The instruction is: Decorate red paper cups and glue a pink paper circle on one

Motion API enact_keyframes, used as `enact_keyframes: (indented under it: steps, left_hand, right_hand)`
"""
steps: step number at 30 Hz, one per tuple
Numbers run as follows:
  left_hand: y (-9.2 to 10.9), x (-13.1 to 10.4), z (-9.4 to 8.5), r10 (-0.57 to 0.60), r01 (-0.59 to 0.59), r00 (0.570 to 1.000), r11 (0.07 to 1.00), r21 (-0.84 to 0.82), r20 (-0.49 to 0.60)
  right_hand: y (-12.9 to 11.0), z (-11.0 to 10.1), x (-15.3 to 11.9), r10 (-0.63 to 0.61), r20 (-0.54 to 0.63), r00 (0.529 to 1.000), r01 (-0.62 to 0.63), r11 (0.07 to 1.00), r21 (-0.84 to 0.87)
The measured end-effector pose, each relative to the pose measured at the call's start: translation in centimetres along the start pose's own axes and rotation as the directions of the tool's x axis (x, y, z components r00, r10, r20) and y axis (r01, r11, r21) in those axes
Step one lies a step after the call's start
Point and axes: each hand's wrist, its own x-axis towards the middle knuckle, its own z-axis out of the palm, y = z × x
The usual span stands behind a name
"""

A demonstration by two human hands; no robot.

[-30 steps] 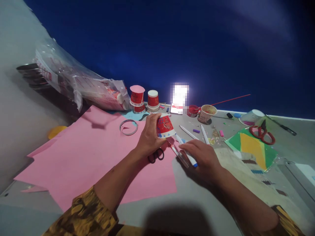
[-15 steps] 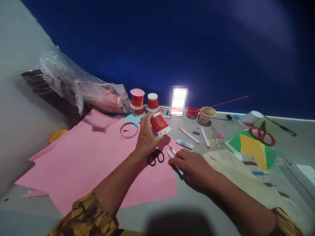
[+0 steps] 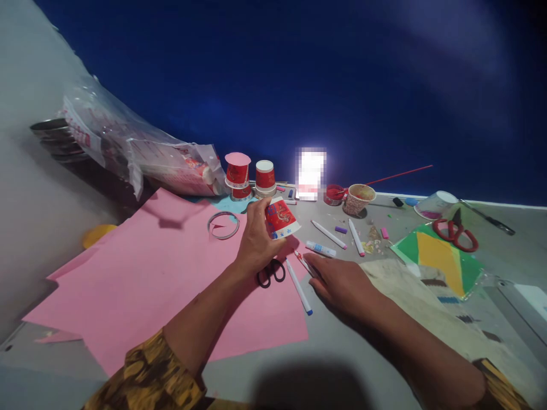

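My left hand [image 3: 257,238] is closed around a red and white paper cup [image 3: 282,218], held tilted and bottom up above the pink paper [image 3: 171,285]. At the right edge of that paper, the fingers of my right hand [image 3: 335,280] are closed on a slim red-and-white pen-like tool [image 3: 302,262]. Its far end is hidden by the hand. Just left of that hand lies a white marker [image 3: 299,289] with a blue end. Black-handled scissors [image 3: 270,274] rest on the paper below the cup, their blades out of sight.
Stacked red cups [image 3: 238,173], a tape roll [image 3: 223,225] and a plastic bag [image 3: 166,165] stand or lie at the back left. A glue stick [image 3: 320,249], several markers and a patterned cup [image 3: 359,199] are farther right. Red-handled pliers [image 3: 455,234] lie on a green-yellow packet [image 3: 440,259].
My right hand has let go of the blue-ended marker, which now lies on the paper, and has moved slightly up onto the red-and-white tool. The held cup has shifted slightly right.
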Motion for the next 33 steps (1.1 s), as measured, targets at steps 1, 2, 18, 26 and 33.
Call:
enact_keyframes:
  steps: [1, 2, 18, 26, 33]
  left_hand:
    - [0.0, 0.0, 0.0, 0.004, -0.004, 1.000, 1.000, 0.007, -0.001]
    - [0.0, 0.0, 0.0, 0.010, -0.010, 1.000, 1.000, 0.017, -0.004]
    - [0.4, -0.4, 0.5, 0.141, -0.144, 0.985, 0.989, 0.030, 0.102]
    - [0.2, -0.5, 0.7, 0.202, -0.205, 0.968, 0.979, 0.008, 0.147]
    - [0.2, -0.7, 0.8, 0.214, -0.219, 0.961, 0.976, 0.008, 0.176]
  right_hand:
    - [0.2, 0.1, 0.0, -0.019, -0.023, 1.000, 0.019, 1.000, 0.020]
    - [0.4, 0.1, -0.1, -0.038, -0.065, 0.997, 0.041, 0.998, 0.056]
    - [0.6, -0.9, -1.2, -0.084, -0.849, 0.522, 0.502, 0.835, 0.226]
    - [0.1, -1.4, -1.6, -0.071, -0.865, 0.498, 0.507, 0.832, 0.224]
    - [-0.1, -1.5, -1.5, -0.115, -0.880, 0.461, 0.510, 0.846, 0.157]
